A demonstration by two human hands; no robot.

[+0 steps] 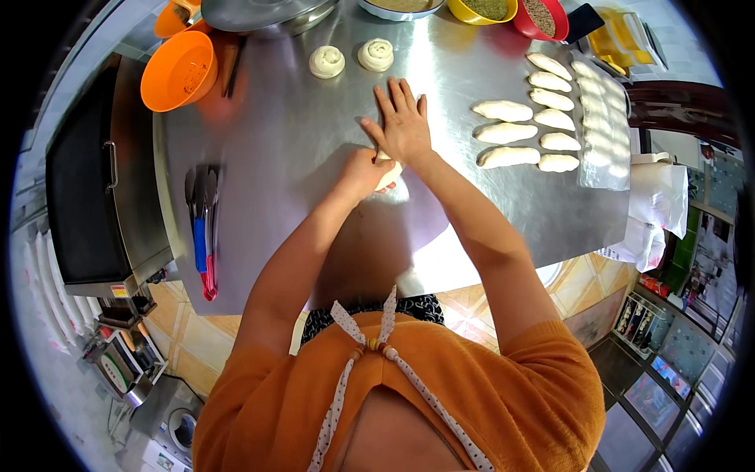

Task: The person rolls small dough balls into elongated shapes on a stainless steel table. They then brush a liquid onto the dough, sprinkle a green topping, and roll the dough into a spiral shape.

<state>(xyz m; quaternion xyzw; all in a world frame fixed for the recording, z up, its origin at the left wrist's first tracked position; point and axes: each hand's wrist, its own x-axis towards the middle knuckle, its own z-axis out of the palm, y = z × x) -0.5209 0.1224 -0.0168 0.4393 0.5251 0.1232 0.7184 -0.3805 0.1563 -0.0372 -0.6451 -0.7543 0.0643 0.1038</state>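
Note:
On the steel table, my left hand point(363, 173) is closed around a pale piece of dough point(388, 178), most of it hidden by the fingers. My right hand point(406, 130) lies just beyond it with fingers stretched out and spread, its palm edge against my left hand and close to the dough. Whether that palm presses on the dough I cannot tell. Two coiled dough rounds, a left one point(326, 62) and a right one point(376, 55), sit farther back. To the right, several long dough pieces point(506, 134) lie in rows.
More dough pieces lie under clear plastic point(604, 126) at the right edge. Tongs point(206, 228) rest on the left. An orange bowl point(179, 72), a metal lid point(259, 11), a yellow bowl point(483, 11) and a red bowl point(541, 19) line the back. A black-fronted oven point(86, 169) stands left.

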